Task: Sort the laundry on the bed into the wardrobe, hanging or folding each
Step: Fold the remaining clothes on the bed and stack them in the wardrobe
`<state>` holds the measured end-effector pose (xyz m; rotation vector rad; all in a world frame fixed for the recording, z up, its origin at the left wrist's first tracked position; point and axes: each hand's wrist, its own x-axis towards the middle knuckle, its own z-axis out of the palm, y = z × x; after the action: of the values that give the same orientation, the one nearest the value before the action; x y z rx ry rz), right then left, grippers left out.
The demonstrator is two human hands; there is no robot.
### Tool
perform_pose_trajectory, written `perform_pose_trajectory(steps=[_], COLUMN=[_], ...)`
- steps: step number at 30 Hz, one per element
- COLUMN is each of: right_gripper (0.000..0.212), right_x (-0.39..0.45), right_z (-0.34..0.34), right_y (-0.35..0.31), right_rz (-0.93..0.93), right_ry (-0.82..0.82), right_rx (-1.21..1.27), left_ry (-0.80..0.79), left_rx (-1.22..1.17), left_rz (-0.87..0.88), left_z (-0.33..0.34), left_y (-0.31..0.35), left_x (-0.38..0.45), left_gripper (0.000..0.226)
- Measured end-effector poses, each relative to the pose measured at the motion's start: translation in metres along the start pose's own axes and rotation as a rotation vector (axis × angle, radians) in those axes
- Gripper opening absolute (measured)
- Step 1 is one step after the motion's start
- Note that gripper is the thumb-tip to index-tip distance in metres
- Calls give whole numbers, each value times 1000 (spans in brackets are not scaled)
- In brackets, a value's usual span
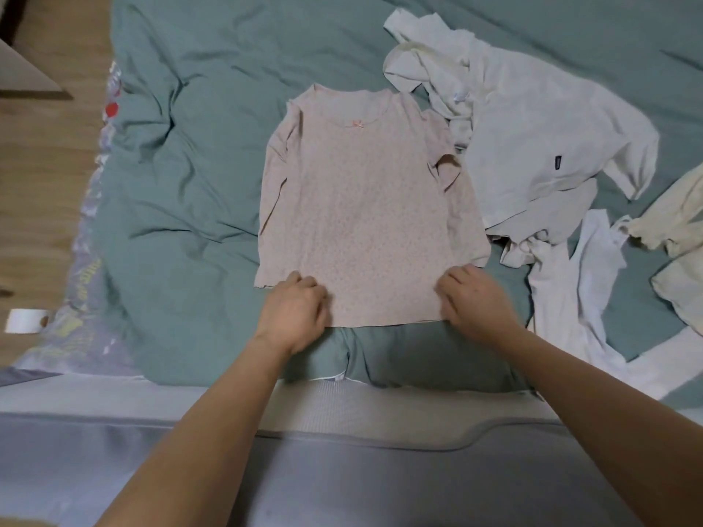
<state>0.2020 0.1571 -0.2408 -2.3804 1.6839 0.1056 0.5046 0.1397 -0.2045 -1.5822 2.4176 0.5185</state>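
Pink top [365, 207] flat on green bed [198, 176]; left hand [293, 313] and right hand [475, 302] fingers curled, gripping its hem corners, white laundry [532, 127] beside

green bed [213, 154], pink top [365, 207], white garments [532, 138]

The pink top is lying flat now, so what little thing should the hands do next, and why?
Probably fold the hem up toward the neckline. The pink top lies spread face up on the green bedcover, and the left hand and right hand both grip its bottom edge, one near each corner.
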Motion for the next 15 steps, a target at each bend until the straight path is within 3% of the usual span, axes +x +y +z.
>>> perform_pose_trajectory(steps=[2,4,5,12,13,15], right_gripper=[44,45,37,20,20,29], right_x=[-1,-7,-10,28,37,52], right_z=[4,1,-3,-37,-37,-30], right_y=[-11,-20,-22,33,45,64], right_rz=[-76,-99,-57,648,764,926], right_ry=[-292,-605,-636,53,83,-5], right_rx=[68,58,82,413,453,503], left_ry=[-158,-497,-544,-228,-205,-176], left_rx=[-107,-74,-70,-165,-213,-269], left_rz=[175,169,134,-25,-47,-66], left_z=[5,10,10,-46,-51,-55], left_y=[5,7,6,8,15,30], left_x=[2,-1,-1,65,80,110], left_gripper=[50,46,43,30,29,28])
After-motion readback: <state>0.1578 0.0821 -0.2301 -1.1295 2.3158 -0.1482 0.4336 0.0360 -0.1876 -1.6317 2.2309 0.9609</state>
